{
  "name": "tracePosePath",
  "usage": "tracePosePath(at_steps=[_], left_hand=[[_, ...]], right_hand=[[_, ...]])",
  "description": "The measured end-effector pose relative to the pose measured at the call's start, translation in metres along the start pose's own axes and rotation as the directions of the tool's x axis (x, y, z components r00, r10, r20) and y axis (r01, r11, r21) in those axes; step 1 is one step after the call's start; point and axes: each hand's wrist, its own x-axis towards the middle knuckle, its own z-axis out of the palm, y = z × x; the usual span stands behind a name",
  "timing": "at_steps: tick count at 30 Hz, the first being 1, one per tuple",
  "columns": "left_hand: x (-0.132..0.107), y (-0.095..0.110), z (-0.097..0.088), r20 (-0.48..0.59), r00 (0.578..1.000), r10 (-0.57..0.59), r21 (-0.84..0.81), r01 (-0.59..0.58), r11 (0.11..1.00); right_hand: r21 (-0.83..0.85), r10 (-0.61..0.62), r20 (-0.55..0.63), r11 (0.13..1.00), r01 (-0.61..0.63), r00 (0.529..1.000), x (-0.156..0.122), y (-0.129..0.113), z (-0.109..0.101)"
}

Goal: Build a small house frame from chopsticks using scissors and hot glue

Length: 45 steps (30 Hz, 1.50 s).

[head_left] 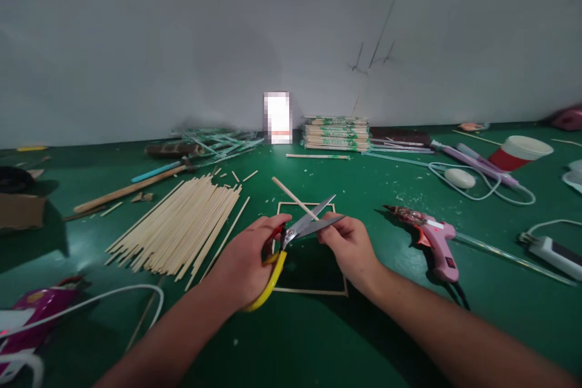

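Left hand (pixel 249 259) clamped on red-and-yellow-handled metal scissors (pixel 275 282), right hand (pixel 352 251) pinching pale wooden stick (pixel 289 191) across open blades. Step judged cutting; next move needs steady closure.

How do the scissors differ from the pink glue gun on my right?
The scissors are held in the left hand; the pink glue gun lies on the green table. The scissors' open blades point right; the glue gun's nozzle points left. The scissors' handles show yellow; the glue gun is mostly pink.
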Motion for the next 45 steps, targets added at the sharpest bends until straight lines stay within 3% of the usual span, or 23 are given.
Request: tracePosePath(at_steps=[13, 21, 26, 34, 45], left_hand=[[0.001, 0.001, 0.005, -0.021, 1.000, -0.010, -0.043, 0.009, 0.999], [-0.002, 0.000, 0.004, 0.007, 0.999, -0.045, 0.014, 0.045, 0.999], [-0.002, 0.003, 0.004, 0.058, 0.996, -0.070, 0.022, 0.068, 0.997], [-0.002, 0.003, 0.005, 0.053, 0.993, -0.107, 0.050, 0.104, 0.993], [-0.003, 0.011, 0.001, 0.050, 0.995, -0.088, 0.077, 0.084, 0.993]], right_hand=[[-0.084, -0.039, -0.015, 0.996, 0.038, 0.999, -0.001, 0.001, 0.002], [-0.140, -0.029, -0.029, 0.990, 0.025, 0.999, -0.001, 0.004, 0.003], [-0.199, -0.053, 0.007, 0.979, 0.054, 0.999, -0.002, 0.003, 0.001], [-0.366, -0.125, 0.039, 0.922, 0.131, 0.991, -0.005, 0.002, 0.000], [-0.404, -0.221, -0.063, 0.897, 0.178, 0.973, -0.006, 0.001, 0.006]])
